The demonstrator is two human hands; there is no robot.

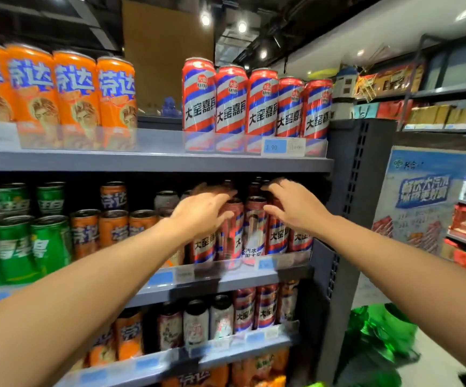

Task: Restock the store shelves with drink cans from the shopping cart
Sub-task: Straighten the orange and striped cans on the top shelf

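Observation:
On the middle shelf [226, 277] stands a row of red, white and blue striped drink cans [277, 238]. My left hand [201, 212] reaches in and holds one striped can [233, 230] near its top, thumb in front and fingers behind it. To the right, my right hand [291, 206] hovers with fingers spread beside another can [255, 227] with a pale picture on its label. Whether that hand touches a can is blurred. Part of a green cart or basket [376, 333] shows at the lower right.
The top shelf [153, 160] carries tall orange cans [77, 99] and tall striped cans [262, 104]. Green cans [17, 247] and orange cans [113, 227] fill the middle shelf's left. More cans stand on the lower shelf [223, 344]. A dark upright [357, 169] ends the rack; another rack stands right.

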